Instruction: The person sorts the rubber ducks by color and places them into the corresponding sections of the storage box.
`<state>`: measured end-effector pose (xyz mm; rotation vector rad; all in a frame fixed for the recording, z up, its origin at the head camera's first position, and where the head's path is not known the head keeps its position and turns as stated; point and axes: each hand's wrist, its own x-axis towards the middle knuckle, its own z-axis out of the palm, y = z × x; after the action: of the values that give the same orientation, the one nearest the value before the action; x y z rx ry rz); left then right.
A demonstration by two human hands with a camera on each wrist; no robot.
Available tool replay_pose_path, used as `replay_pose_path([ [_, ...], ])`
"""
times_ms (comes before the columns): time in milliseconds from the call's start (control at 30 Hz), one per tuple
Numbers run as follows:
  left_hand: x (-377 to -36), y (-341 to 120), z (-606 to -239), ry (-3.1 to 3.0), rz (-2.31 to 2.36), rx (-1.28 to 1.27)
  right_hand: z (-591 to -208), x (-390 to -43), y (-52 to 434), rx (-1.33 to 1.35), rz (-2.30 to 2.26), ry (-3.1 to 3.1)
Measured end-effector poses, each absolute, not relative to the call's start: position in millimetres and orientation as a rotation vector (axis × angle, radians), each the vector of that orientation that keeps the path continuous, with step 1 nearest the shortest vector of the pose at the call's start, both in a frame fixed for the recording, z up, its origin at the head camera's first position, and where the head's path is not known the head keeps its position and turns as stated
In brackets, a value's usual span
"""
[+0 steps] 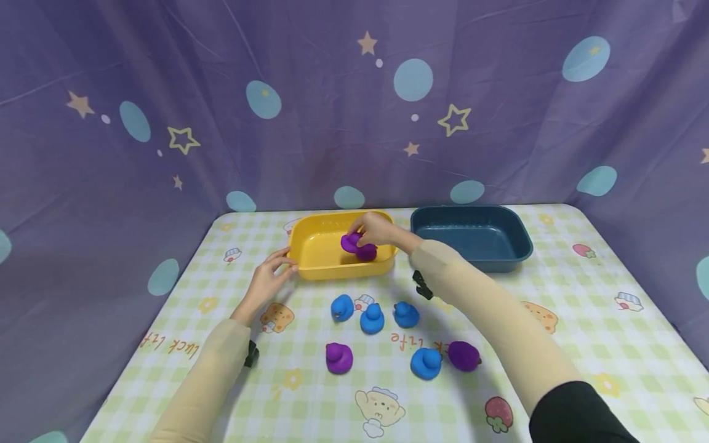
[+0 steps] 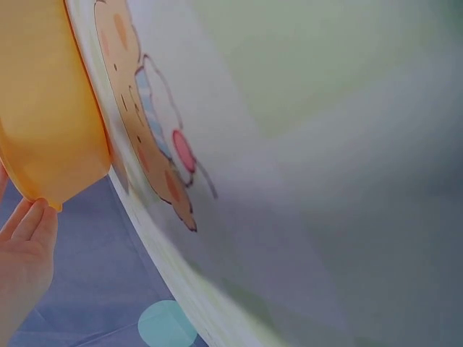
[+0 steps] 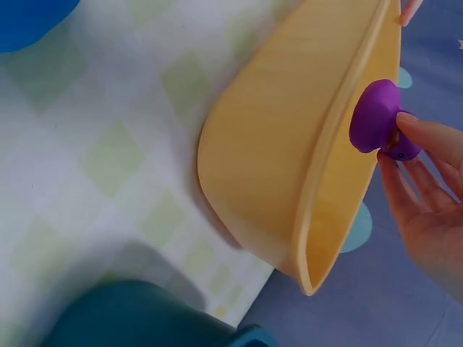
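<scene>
We are seeing the right hand reaching over the yellow tub, its fingers curling round a purple duck and holding it just inside the tub, above the floor of it near the right wall. In the right wrist view the fingertips are pinching the duck's far side while the duck is sitting level with the tub's rim.

The left hand is resting against the tub's left front corner, fingers fairly straight and touching the rim; the left wrist view is showing fingertips meeting the yellow edge. It is gripping nothing that we can make out.

Moving outward, we are noting a dark blue tub standing just right of the yellow one, apart from it. In front of the yellow tub, four blue ducks and two purple ducks are lying loose in two rough rows.

All of this is sitting on a tabletop under a green-and-white checked cloth printed with cartoon figures. A purple curtain with stars and pale blue dots is hanging behind and to both sides.
</scene>
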<state>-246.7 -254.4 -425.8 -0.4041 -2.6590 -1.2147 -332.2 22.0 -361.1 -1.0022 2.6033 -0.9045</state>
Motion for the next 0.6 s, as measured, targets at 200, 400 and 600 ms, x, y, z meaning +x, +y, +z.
replay_pose_path([
  [200, -246.9, -254.6, -426.5, -2.651, -1.238, -0.403, -366.6, -334.3, 15.5, -0.95, -0.935, 2.576],
  [400, -247.4, -255.2, -427.2, -2.642, -1.245, -0.404, -398.0, -362.1, 7.8, -0.961, -0.924, 2.558],
  [600, -247.3, -255.3, -426.8, -2.643, -1.243, -0.408, -476.8, -432.6, -2.7, -1.056, -0.877, 2.536],
])
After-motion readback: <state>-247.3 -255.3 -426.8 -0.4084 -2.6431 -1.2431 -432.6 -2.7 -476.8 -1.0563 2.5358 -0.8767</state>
